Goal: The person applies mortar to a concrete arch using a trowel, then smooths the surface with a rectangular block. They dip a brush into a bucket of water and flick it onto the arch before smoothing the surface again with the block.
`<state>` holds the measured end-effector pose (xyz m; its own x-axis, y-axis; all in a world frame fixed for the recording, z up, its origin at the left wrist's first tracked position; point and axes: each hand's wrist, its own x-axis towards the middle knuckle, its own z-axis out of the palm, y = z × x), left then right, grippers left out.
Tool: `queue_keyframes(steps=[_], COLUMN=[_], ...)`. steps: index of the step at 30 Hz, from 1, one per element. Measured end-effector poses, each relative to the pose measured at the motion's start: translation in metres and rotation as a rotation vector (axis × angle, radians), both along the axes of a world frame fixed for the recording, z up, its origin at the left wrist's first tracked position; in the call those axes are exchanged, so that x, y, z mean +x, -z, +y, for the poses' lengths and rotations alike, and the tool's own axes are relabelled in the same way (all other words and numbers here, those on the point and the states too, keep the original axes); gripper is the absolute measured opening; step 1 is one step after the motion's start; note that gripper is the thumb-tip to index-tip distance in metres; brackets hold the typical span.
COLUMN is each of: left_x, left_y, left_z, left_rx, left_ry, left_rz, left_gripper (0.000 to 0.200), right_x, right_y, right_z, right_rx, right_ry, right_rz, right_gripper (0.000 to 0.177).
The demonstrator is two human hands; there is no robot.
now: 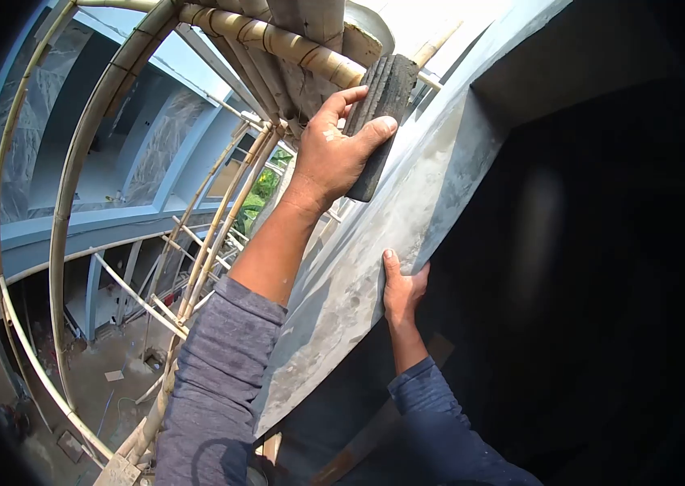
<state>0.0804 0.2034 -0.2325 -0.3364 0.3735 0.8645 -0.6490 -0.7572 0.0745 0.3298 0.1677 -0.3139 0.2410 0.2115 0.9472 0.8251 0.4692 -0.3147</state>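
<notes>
My left hand [338, 150] is raised near the top of the view, closed around a dark block with a ridged, worn face [391, 89]. Its thumb presses on the right side and the fingers curl over the left. Beside the block runs a grey plastered wall edge [342, 300], slanting from lower left to upper right, with damp darker patches. Lower down, my right hand [405, 292] grips this edge, thumb on the plastered face and fingers round the side towards the dark opening.
Bamboo scaffold poles [197, 235] stand and cross on the left, with thicker bamboo [278, 40] overhead. Beyond them, a blue-framed building [75, 215] rises above a littered ground [116, 397] far below. To the right is a dark opening [569, 283].
</notes>
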Motion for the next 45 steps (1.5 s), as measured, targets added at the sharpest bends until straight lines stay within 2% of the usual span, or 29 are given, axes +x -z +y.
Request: queue_keyframes(steps=[5, 8, 9, 10, 12, 14, 16, 19, 21, 22, 24, 26, 28, 29, 30, 32, 34, 36, 37, 38, 40, 43, 45], left_x=[0.004, 0.005, 0.007, 0.008, 0.005, 0.002, 0.0, 0.004, 0.007, 0.008, 0.015, 0.02, 0.022, 0.021, 0.022, 0.021, 0.017, 0.014, 0.017, 0.008, -0.011, -0.01, 0.011], left_y=[-0.073, -0.106, -0.114, -0.125, -0.141, -0.156, -0.171, -0.195, -0.208, -0.211, -0.227, -0.236, -0.238, -0.235, -0.235, -0.23, -0.223, -0.224, -0.234, -0.238, -0.241, -0.276, -0.304], left_z=[0.019, 0.008, 0.001, -0.002, -0.015, -0.025, -0.034, -0.044, -0.055, -0.056, -0.051, -0.044, -0.033, -0.03, -0.024, -0.011, -0.007, -0.005, -0.001, -0.005, -0.034, -0.059, -0.081], left_rx=[0.075, 0.088, 0.056, 0.063, 0.078, 0.086, 0.102, 0.114, 0.066, 0.067, 0.167, 0.189, 0.115, 0.058, 0.051, -0.111, -0.111, -0.012, 0.06, 0.184, 0.229, 0.357, 0.32], left_ry=[-0.023, -0.037, 0.011, -0.033, -0.016, 0.014, 0.04, 0.048, 0.023, 0.022, 0.18, 0.199, 0.054, -0.089, -0.091, -0.514, -0.586, -0.064, 0.082, 0.159, 0.248, 0.273, 0.031], left_rz=[-0.023, 0.022, -0.011, -0.041, -0.024, 0.011, 0.048, 0.036, 0.013, 0.017, 0.076, 0.087, 0.177, 0.212, 0.208, 0.326, 0.288, 0.204, 0.129, 0.188, 0.255, 0.254, 0.201], left_gripper=[0.068, 0.072, 0.071, 0.069, 0.068, 0.068, 0.068, 0.068, 0.068, 0.068, 0.068, 0.067, 0.067, 0.046, 0.046, 0.043, 0.046, 0.048, 0.052, 0.051, 0.036, 0.042, 0.042], right_x=[-0.003, -0.005, -0.002, -0.001, -0.003, -0.003, -0.007, -0.008, -0.013, -0.012, -0.008, -0.006, -0.009, -0.008, -0.006, -0.007, 0.001, 0.0, 0.0, -0.003, -0.005, -0.01, -0.007], right_y=[-0.001, 0.001, 0.002, 0.002, 0.002, 0.002, 0.002, 0.001, -0.001, -0.001, -0.001, -0.001, -0.001, -0.001, 0.0, 0.0, 0.003, 0.004, 0.004, 0.003, 0.003, 0.001, 0.002], right_z=[0.001, -0.001, 0.001, 0.003, 0.001, 0.0, -0.002, -0.006, -0.008, -0.007, -0.004, -0.002, -0.005, -0.002, -0.002, -0.004, 0.002, 0.003, 0.002, 0.001, -0.002, -0.003, -0.002], right_rx=[0.023, 0.001, 0.004, 0.008, -0.015, -0.018, -0.004, -0.004, -0.054, -0.053, -0.029, -0.023, -0.013, -0.017, -0.024, -0.052, -0.015, 0.025, 0.013, 0.004, -0.01, -0.018, 0.0], right_ry=[-0.051, -0.029, -0.036, -0.046, -0.079, 0.097, 0.058, -0.017, 0.139, 0.138, 0.076, 0.085, -0.007, -0.035, -0.037, 0.029, 0.042, 0.059, 0.044, 0.028, 0.053, 0.078, 0.099], right_rz=[-0.035, -0.027, -0.023, -0.018, 0.019, -0.041, -0.065, -0.059, 0.026, 0.03, 0.037, 0.038, -0.001, 0.029, 0.025, 0.039, -0.009, -0.051, -0.042, -0.034, -0.028, -0.02, -0.024], right_gripper=[0.073, 0.072, 0.072, 0.073, 0.072, 0.07, 0.067, 0.073, 0.074, 0.074, 0.075, 0.074, 0.075, 0.075, 0.075, 0.076, 0.075, 0.075, 0.075, 0.074, 0.074, 0.073, 0.072])
